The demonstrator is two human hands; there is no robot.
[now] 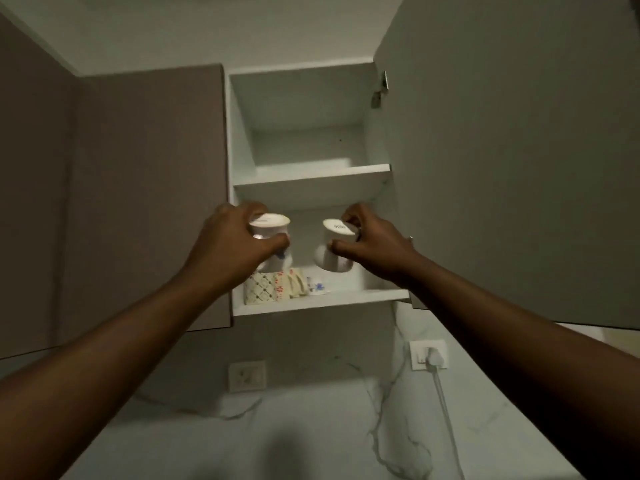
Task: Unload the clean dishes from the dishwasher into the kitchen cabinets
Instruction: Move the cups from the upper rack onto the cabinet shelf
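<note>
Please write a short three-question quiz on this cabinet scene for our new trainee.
1. True or false: the upper shelf of the open cabinet holds a stack of plates.
2. Multiple choice: what does the right hand hold? A) a glass B) a white cup turned base up C) nothing
3. Fill in: the patterned mugs stand on the ___ shelf, toward its left side.

Key
1. False: no plates show on it.
2. B. The left hand grips a second cup, also base up.
3. Lower.
</note>
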